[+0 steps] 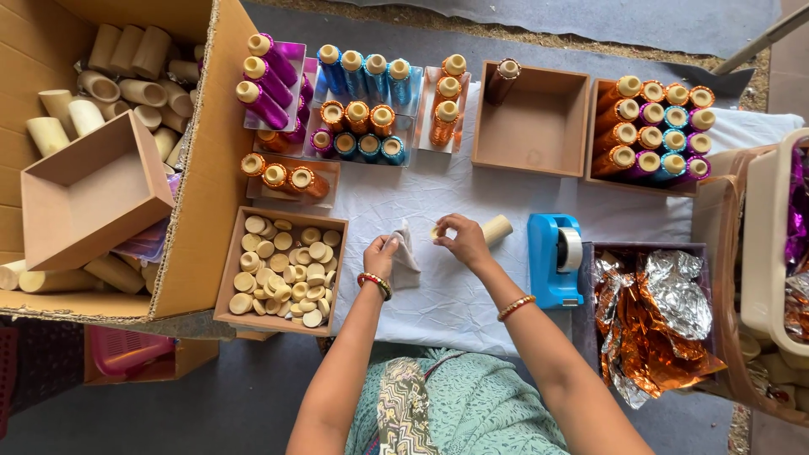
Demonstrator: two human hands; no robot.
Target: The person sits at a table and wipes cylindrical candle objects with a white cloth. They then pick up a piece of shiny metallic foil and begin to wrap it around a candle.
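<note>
— Cartons first, far left: what was in the big one?

— Carton (198, 168) held bare tubes (126, 50) and an empty tray (93, 190) lying tilted on top of them. Just right of it sat a box of discs (281, 270), and above that, purple spools (265, 80), orange spools (282, 179) and blue spools (364, 72) stood in small trays.

— And the hands?

— Both were over the white cloth (455, 295), near the middle. Left hand (381, 253), with a beaded bangle at the wrist, had its fingers pinched narrow on a small grey rag (406, 261) that lay on the cloth. Right hand (461, 240) was just beside it, fingers curled close around one end of a tube (495, 227); the tube lay on the cloth, pointing away to the right. I couldn't tell whether a disc was under the fingertips.

— Further right?

— A blue tape dispenser (554, 257) stood near the tube. Behind it was a nearly empty brown box (531, 126), then a box of mixed spools (653, 131). Crumpled foil (657, 320), silver and orange, filled a tray at the right edge, beside a beige tub (771, 253).
</note>
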